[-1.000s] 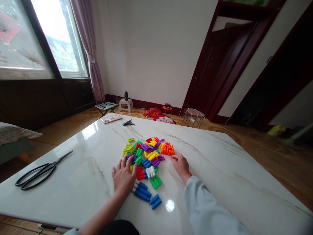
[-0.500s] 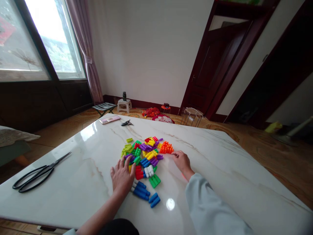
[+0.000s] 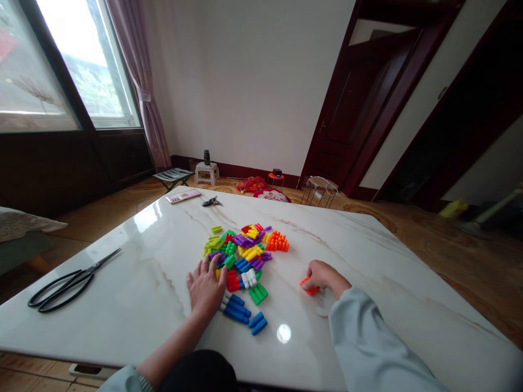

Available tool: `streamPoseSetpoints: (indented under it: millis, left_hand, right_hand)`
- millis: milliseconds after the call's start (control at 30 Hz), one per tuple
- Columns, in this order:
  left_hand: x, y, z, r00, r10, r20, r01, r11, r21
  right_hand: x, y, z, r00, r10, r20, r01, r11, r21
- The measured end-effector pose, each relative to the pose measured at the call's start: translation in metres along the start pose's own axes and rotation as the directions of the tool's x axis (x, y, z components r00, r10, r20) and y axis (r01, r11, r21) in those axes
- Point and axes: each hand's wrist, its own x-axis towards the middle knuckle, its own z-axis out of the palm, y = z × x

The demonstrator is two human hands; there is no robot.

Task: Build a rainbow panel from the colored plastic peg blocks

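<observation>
A pile of colourful plastic bullet-shaped building blocks (image 3: 250,253) lies on the white marble-patterned table (image 3: 163,321). My left hand (image 3: 205,286) rests with fingers spread over the near left edge of the pile, beside blue blocks (image 3: 236,310). To the right of the pile, my right hand (image 3: 324,276) is closed on an orange building block (image 3: 308,286), low over the tabletop; its fingers partly hide the block. A cluster of orange blocks (image 3: 278,242) sits at the pile's right side. Nearer me are a green block (image 3: 258,294) and a separate blue block (image 3: 257,323).
Black-handled scissors (image 3: 75,283) lie at the table's left. Toward the far edge are a phone (image 3: 183,196) and a bunch of keys (image 3: 211,201). Beyond the table stand a white stool (image 3: 207,172), a folding stool (image 3: 174,177) and a round stool (image 3: 321,188).
My right hand has moved from beside the orange cluster toward me and to the right, and an orange block now shows in its fingers. My left hand has hardly moved.
</observation>
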Motion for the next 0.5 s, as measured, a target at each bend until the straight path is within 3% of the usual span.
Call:
streamPoseSetpoints:
  millis: [100, 200, 267, 367, 433, 500]
  left_hand:
    - [0.000, 0.000, -0.001, 1.000, 0.000, 0.003, 0.000, 1.000, -0.006]
    - [-0.001, 0.001, -0.001, 1.000, -0.004, 0.003, 0.004, 1.000, -0.009]
    - [0.000, 0.001, -0.001, 1.000, -0.004, -0.002, 0.004, 1.000, -0.012]
    - [0.000, 0.001, -0.002, 1.000, -0.003, -0.005, 0.003, 1.000, -0.014]
    - [0.000, 0.001, -0.001, 1.000, -0.003, -0.005, 0.003, 1.000, -0.011]
    - [0.000, 0.001, -0.001, 1.000, -0.001, -0.007, 0.001, 1.000, -0.008]
  right_hand:
    - [0.002, -0.009, 0.007, 0.999, -0.045, 0.022, 0.043, 0.997, 0.069]
    - [0.002, -0.025, 0.018, 0.978, -0.171, -0.120, 0.184, 0.977, 0.106]
    - [0.003, -0.040, 0.026, 0.926, -0.307, -0.222, 0.346, 0.924, 0.164]
    - [0.004, -0.065, 0.038, 0.816, -0.493, -0.303, 0.570, 0.775, 0.273]
    - [0.005, -0.077, 0.044, 0.768, -0.562, -0.305, 0.638, 0.708, 0.303]
    - [0.006, -0.083, 0.048, 0.759, -0.589, -0.278, 0.651, 0.686, 0.324]
